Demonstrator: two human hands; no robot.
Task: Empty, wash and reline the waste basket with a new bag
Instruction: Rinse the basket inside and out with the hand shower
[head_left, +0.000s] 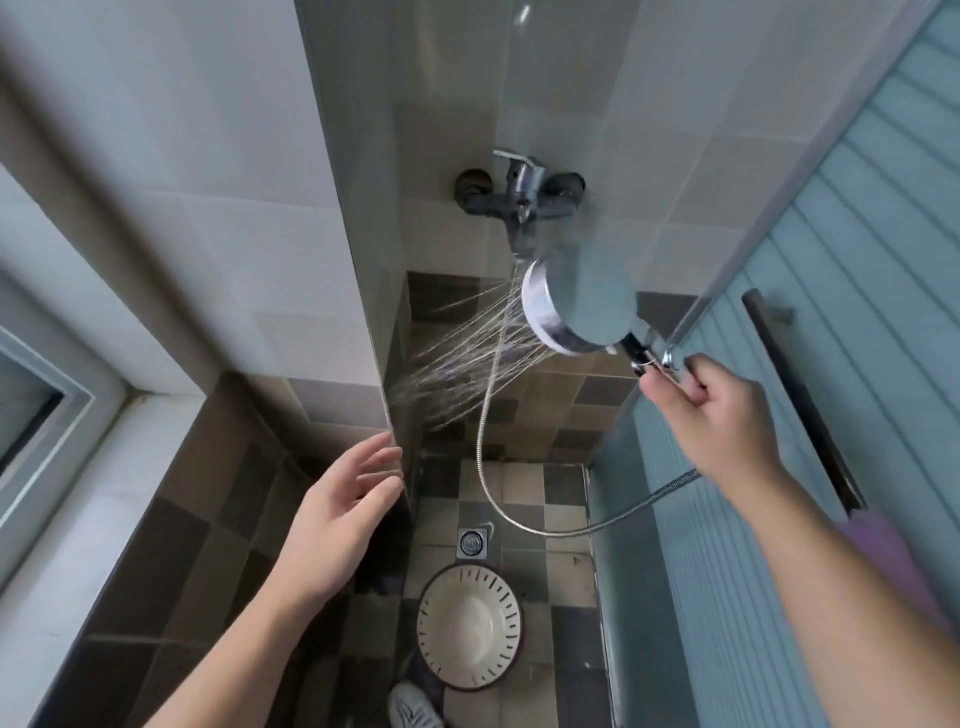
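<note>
While water sprays sideways in the tiled shower stall (561, 499), wash step is underway but no water reaches the basket yet. Glass door (857, 322) on the right, wall corner (363, 312) on the left. Waste basket (469, 626) stands upright on the floor, just below the floor drain (472, 543), no bag visible inside. Shower head (576, 301) is up high, jets hitting the wall corner, hose (519, 519) looping down from the mixer tap (519, 189). Right hand (711, 415) grips the shower handle, fingers curled round it. Left hand (343, 499) is spread, fingers relaxed, holding nothing, near the wall edge. Next, probably: tilt the head down so spray lands in the basket.
</note>
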